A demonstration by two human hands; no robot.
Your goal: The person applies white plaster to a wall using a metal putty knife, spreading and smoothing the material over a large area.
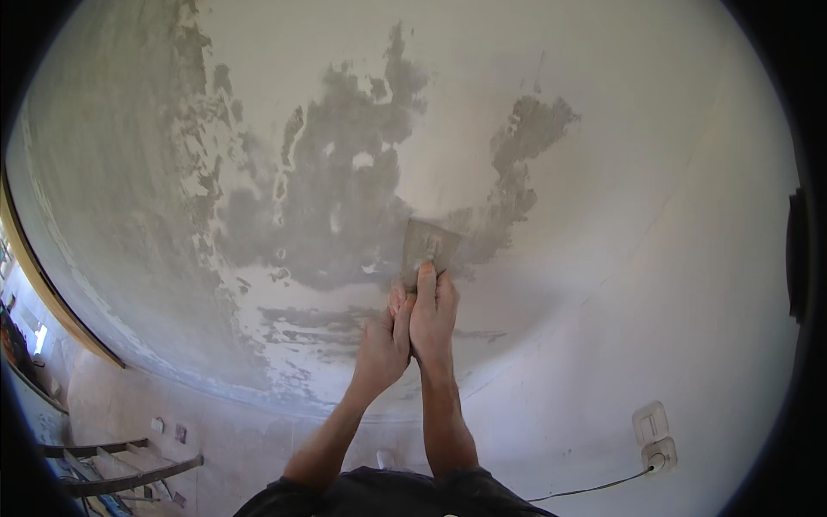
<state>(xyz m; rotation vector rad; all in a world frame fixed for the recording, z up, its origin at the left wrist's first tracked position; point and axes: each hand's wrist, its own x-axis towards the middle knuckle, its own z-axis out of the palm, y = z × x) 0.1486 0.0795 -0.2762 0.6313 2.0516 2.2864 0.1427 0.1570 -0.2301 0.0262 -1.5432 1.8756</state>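
Observation:
A wide putty knife point(431, 247) with a dusty, grey-smeared blade is pressed flat to the wall point(594, 207) in front of me. My right hand point(433, 320) grips it, its thumb lying on the base of the blade. Close against it on the left, my left hand point(384, 345) is closed round the lower part of the tool; the handle is hidden by the fingers. Around the blade the wall shows rough grey bare patches point(345, 189) between areas of pale coating. The blade's upper edge meets one such grey patch.
At the lower right, a double wall socket point(658, 438) has a dark cord point(594, 489) plugged in. A ladder point(129, 470) stands at the lower left. Beyond the wall's left edge runs a wooden trim point(60, 306). Small debris point(158, 425) lies on the pale floor point(233, 457).

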